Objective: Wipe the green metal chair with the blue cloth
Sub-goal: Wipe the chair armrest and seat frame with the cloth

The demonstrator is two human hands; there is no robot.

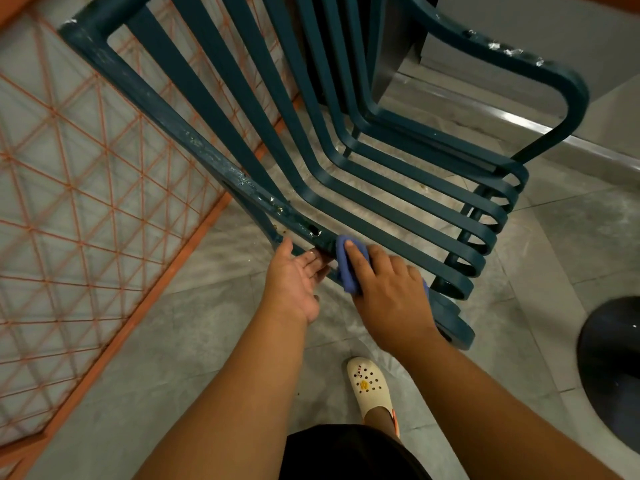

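Your right hand (388,289) presses the blue cloth (346,268) onto the side rail of the green metal chair (346,188), low centre of the frame; fingers lie over the cloth and bunch it against the rail, index finger extended on top. Your left hand (294,282) sits just left of the cloth, palm up, fingers reaching under the same rail and touching it. The chair fills the upper half of the frame; rail paint is chipped. Orange wire grid panel (86,202) at left; cream clog (370,386) on the floor, bottom centre.
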